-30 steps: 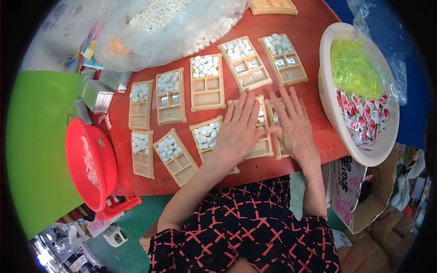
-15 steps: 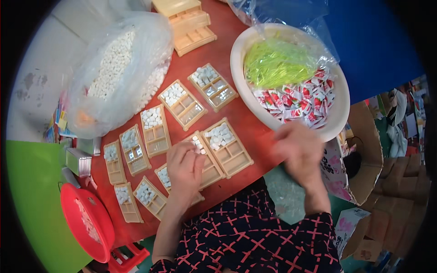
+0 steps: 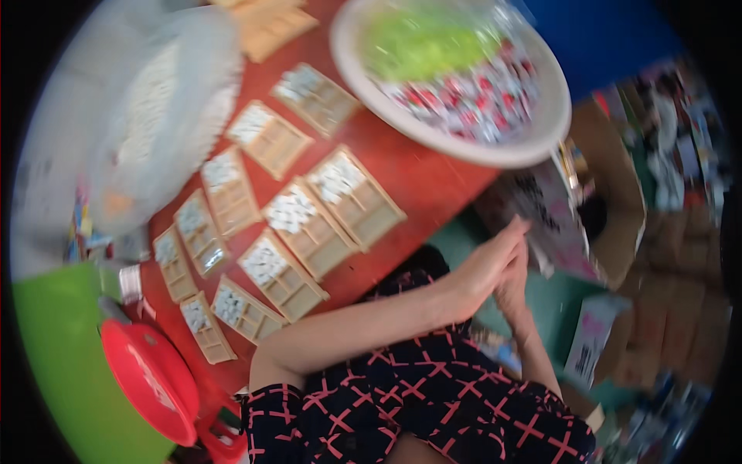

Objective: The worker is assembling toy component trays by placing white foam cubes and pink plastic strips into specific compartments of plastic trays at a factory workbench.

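Observation:
Off the table's right edge, my left hand (image 3: 478, 277) and my right hand (image 3: 512, 288) lie palm against palm, with fingers stretched out. Nothing shows between them, though their inner sides are hidden. Several beige compartment trays stand on the red table, white cube-like pieces filling one end of each. The nearest to my hands are a large tray (image 3: 369, 203) and the tray beside it (image 3: 328, 246), both with bare smaller compartments. A front tray (image 3: 290, 288) lies left of my left forearm. Clear-wrapped items seem to lie in some farther trays, but blur hides their kind.
A cream basin (image 3: 448, 143) holds red-and-white packets (image 3: 479, 100) and a yellow-green bundle (image 3: 429, 42). White pieces fill a large clear bag (image 3: 147, 116) at the left. A red basket (image 3: 147, 379) stands front left, an open carton (image 3: 610, 201) right. Stacked beige trays (image 3: 274, 27) sit behind.
My left hand has left the trays and moved right to meet my right hand beyond the table edge. White pieces now fill the large compartment of the tray it was over. The view has shifted.

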Tool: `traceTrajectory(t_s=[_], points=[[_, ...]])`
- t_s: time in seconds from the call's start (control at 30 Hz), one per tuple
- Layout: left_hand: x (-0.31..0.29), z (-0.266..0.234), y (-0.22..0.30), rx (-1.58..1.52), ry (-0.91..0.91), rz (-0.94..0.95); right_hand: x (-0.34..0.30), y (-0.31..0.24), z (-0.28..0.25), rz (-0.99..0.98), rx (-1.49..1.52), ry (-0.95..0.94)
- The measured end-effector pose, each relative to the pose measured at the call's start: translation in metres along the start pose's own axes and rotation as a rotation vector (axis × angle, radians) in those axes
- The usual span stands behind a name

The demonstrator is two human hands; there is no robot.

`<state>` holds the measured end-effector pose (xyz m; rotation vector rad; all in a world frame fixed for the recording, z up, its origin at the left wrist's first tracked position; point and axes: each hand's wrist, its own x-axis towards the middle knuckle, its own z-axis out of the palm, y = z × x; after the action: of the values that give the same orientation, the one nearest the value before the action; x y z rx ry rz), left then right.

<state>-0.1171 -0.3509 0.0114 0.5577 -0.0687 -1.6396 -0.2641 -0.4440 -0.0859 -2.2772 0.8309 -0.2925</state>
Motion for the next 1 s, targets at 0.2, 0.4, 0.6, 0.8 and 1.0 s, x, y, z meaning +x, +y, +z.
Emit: traceTrajectory(t_s=[0.2, 0.4, 0.6, 0.8, 1.0], points=[[0.016, -0.013, -0.046, 0.397, 0.058, 0.138, -0.007, -0.092, -0.008, 0.635, 1.450, 0.382], [0.058, -0.086, -0.113, -0.168, -0.158, 0.038, -0.029, -0.058, 0.013, -0.400, -0.045, 0.173], [-0.041, 0.002, 0.050, 0.635, -0.070, 0.673, 0.090, -0.116, -0.077, -0.657, -0.060, 0.364], [-0.014, 0.015, 0.214, 1.545, 0.440, 1.656, 0.268, -0.233, -0.074, -0.953, -0.020, 0.154], [0.012, -0.046, 0.279, 2.191, 0.495, 1.364, 0.290, -0.232, -0.073, -0.085, -0.292, -0.786]])
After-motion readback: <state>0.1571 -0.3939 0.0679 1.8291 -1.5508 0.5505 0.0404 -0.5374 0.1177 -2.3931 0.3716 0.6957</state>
